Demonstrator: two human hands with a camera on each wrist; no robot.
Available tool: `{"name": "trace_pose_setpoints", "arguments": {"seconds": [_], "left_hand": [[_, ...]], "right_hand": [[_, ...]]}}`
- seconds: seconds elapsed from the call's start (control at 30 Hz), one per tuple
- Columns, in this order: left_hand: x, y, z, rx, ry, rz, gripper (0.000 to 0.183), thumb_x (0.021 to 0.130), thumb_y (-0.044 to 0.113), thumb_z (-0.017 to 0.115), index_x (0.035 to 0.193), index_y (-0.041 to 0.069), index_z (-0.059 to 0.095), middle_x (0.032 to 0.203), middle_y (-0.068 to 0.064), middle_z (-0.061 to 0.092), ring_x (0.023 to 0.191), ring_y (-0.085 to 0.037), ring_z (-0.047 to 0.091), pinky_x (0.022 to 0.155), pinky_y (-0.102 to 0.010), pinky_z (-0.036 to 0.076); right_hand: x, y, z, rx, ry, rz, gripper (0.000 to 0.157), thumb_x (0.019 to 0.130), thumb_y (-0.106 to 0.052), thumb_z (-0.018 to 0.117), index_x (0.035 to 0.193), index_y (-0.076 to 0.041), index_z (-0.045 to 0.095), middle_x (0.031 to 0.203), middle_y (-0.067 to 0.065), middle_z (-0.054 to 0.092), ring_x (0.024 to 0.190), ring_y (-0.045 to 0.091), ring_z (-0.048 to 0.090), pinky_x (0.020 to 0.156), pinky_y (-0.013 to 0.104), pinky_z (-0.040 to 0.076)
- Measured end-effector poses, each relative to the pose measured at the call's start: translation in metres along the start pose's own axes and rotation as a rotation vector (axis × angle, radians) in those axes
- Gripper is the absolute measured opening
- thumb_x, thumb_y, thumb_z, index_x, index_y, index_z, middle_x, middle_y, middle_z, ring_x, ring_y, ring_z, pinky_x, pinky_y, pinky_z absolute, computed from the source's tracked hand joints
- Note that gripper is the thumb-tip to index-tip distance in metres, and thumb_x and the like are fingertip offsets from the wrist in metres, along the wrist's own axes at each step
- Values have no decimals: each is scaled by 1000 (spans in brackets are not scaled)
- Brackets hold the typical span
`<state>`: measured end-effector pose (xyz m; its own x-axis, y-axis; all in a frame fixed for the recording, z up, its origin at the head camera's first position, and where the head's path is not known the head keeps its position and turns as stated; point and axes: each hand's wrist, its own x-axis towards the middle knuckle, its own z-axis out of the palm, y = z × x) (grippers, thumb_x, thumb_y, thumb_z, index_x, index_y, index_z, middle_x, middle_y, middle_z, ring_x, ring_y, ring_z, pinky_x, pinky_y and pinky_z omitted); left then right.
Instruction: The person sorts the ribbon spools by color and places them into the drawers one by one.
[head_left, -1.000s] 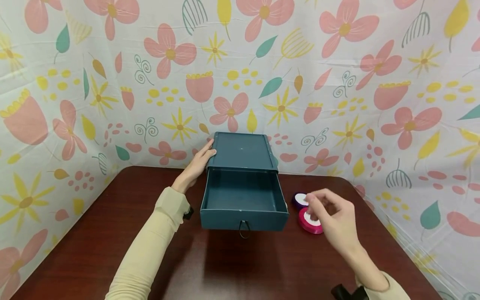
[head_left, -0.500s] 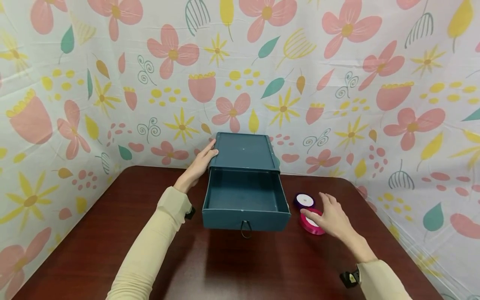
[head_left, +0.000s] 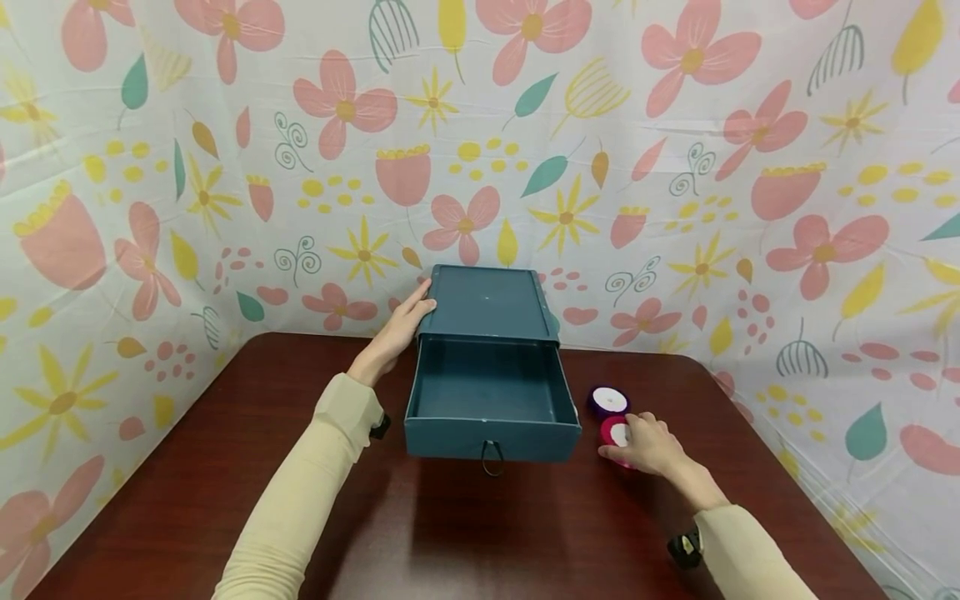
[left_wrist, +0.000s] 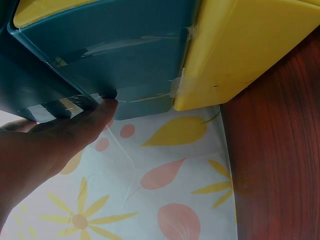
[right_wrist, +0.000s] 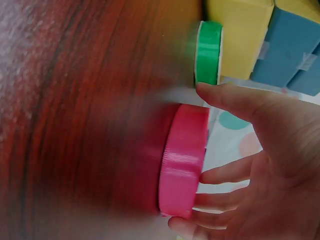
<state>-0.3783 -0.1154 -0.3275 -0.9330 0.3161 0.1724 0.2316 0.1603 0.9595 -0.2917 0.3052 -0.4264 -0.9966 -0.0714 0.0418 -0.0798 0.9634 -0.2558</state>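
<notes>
A blue drawer box (head_left: 491, 304) stands at the back of the table with its drawer (head_left: 491, 440) pulled out toward me. My left hand (head_left: 393, 336) rests against the box's left side, its fingers extended. On the right, my right hand (head_left: 652, 447) reaches over a pink ribbon roll (right_wrist: 183, 160), which it partly hides in the head view. Thumb and fingers are spread around the roll's edges, and some fingertips seem to touch it. A purple-edged ribbon roll (head_left: 609, 401) lies just behind the pink one. Near my right thumb, the right wrist view shows a green ribbon roll (right_wrist: 208, 52).
Yellow drawer parts (left_wrist: 245, 50) show below the blue box (left_wrist: 115, 55) in the left wrist view. A small dark loop handle (head_left: 492, 458) hangs from the drawer front. Floral cloth (head_left: 480, 150) hangs behind the dark wooden table (head_left: 337, 533).
My right hand has turned over from a raised position and lowered leftward onto the pink ribbon roll, its fingers spreading on the way. My left hand stays against the box.
</notes>
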Motion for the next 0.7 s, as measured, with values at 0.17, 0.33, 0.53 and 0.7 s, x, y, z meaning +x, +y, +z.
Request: {"name": "trace_pose_setpoints", "arguments": {"seconds": [0.17,0.33,0.53,0.7], "left_hand": [[-1,1,0,8,0,-6,61,101,48,38,155,38,11,164,5,7,152,-22,8,121,-51,17],[-4,8,-1,0,-22,-19,59,103,44,38,155,39,10,164,6,5,151,-25,14,120,-53,19],[-17,27,-1,-1,-48,-14,58,104,36,36,157,31,12,164,0,6,148,-30,22,117,-54,24],[-18,28,-1,8,-48,-13,58,104,37,37,156,31,13,164,-1,8,147,-31,25,116,-53,27]], "right_hand": [[3,1,2,12,-12,13,84,72,-46,80,126,11,50,112,28,55,98,41,51,78,56,52],[5,1,0,18,-4,19,82,72,-42,80,126,11,50,110,28,55,97,40,51,75,54,52],[2,-3,-3,46,10,-5,81,73,-40,79,128,12,50,110,30,55,97,41,52,74,53,53],[-3,-8,-10,73,48,-56,79,73,-40,78,126,12,52,111,30,56,94,38,55,74,50,54]]}}
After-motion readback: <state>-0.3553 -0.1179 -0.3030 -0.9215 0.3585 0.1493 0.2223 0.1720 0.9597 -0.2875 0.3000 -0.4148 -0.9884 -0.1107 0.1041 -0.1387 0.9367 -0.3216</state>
